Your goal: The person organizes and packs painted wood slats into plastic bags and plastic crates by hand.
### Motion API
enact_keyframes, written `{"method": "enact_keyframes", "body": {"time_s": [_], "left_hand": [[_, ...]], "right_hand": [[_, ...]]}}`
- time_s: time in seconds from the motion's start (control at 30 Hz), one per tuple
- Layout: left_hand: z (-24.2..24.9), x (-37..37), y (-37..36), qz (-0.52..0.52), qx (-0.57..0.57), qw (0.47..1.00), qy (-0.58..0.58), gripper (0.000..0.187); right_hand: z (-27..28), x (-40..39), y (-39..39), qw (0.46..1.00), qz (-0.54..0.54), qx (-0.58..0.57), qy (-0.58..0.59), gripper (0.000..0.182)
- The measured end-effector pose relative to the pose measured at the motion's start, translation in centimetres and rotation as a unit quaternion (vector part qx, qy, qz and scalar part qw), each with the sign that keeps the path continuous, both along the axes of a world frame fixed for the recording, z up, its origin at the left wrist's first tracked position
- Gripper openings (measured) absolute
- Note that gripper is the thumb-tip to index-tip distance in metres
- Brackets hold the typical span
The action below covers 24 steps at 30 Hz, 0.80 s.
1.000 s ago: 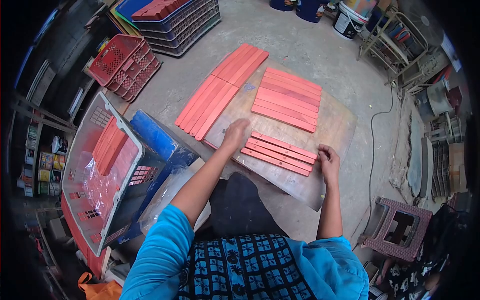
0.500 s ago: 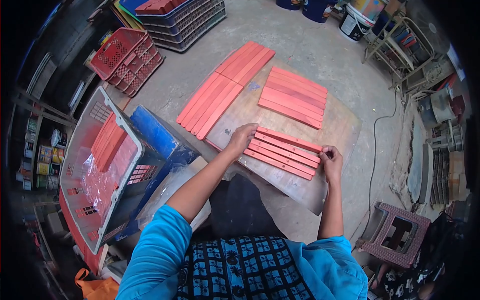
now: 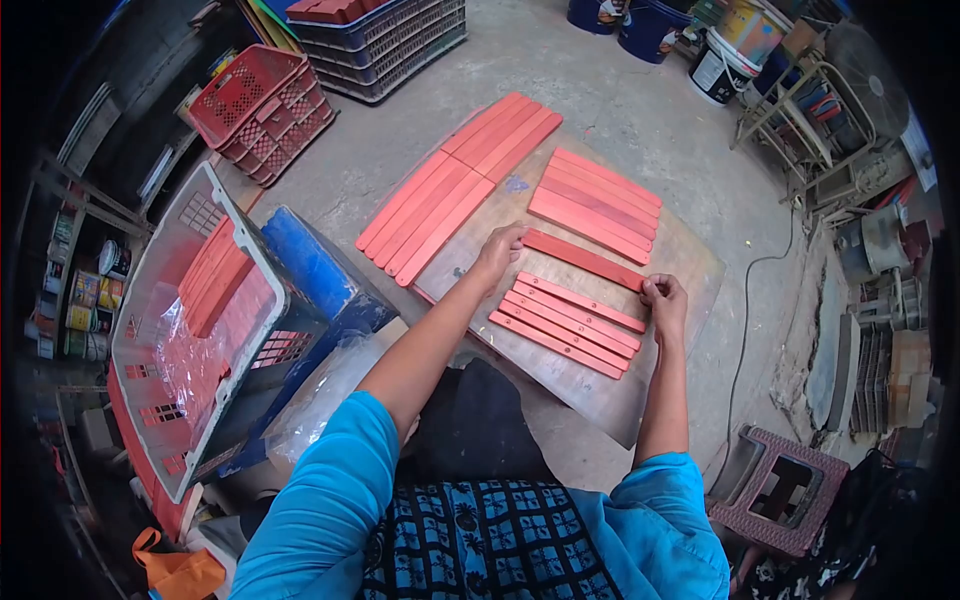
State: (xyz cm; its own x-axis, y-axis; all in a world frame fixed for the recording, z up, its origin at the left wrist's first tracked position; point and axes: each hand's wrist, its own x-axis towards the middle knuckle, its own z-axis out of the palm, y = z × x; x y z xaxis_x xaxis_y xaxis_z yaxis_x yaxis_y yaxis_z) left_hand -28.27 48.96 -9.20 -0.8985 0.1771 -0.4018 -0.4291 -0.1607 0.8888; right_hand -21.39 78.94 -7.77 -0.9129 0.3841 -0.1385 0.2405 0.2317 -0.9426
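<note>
A single red slat [image 3: 583, 259] is held at its two ends, its left end pinched by my left hand [image 3: 499, 252] and its right end by my right hand [image 3: 665, 299]. Just nearer to me lies a group of narrow slats with small holes [image 3: 568, 325], set slightly apart on the board [image 3: 690, 250]. Beyond the held slat is a block of wider slats [image 3: 597, 203] laid side by side. To the left, long curved slats [image 3: 460, 187] lie in two end-to-end sets.
A grey crate [image 3: 135, 330] with red pieces and plastic wrap tilts at the left, beside a blue box [image 3: 310, 262]. Red crates [image 3: 262, 115] and stacked dark crates [image 3: 385, 50] stand behind. A stool [image 3: 780, 490] is at lower right, buckets [image 3: 720, 65] at upper right.
Both hands have moved the held slat away from the narrow slats, toward the wider block. It now shows its smooth broad face. The camera view has shifted slightly.
</note>
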Motion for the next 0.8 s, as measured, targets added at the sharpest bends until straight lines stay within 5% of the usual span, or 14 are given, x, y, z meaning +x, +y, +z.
{"method": "enact_keyframes", "body": {"time_s": [0.17,0.3,0.33,0.47,0.57,0.8], "left_hand": [[-1.6,2.9,-1.4,-0.08,-0.116,0.973,0.183,0.043],[-2.7,3.4,-1.0,-0.121,-0.194,0.938,0.261,0.036],[-2.6,3.5,-0.9,-0.122,-0.257,0.912,0.297,0.035],[1.6,6.5,-1.7,-0.047,-0.317,0.899,0.299,0.033],[3.0,9.6,-4.7,-0.028,-0.331,0.878,0.343,0.034],[9.9,21.8,-16.6,-0.003,-0.286,0.893,0.348,0.033]], "right_hand": [[0.5,4.2,0.4,0.999,0.038,-0.006,0.013,0.014],[2.0,6.3,0.7,0.981,0.13,0.139,-0.028,0.022],[3.8,6.1,-0.7,0.938,0.196,0.286,0.003,0.041],[5.5,5.4,-6.8,0.86,0.384,0.331,0.053,0.097],[7.1,5.7,-10.8,0.758,0.421,0.498,-0.026,0.107],[7.1,5.2,-12.6,0.807,0.377,0.449,-0.074,0.113]]}}
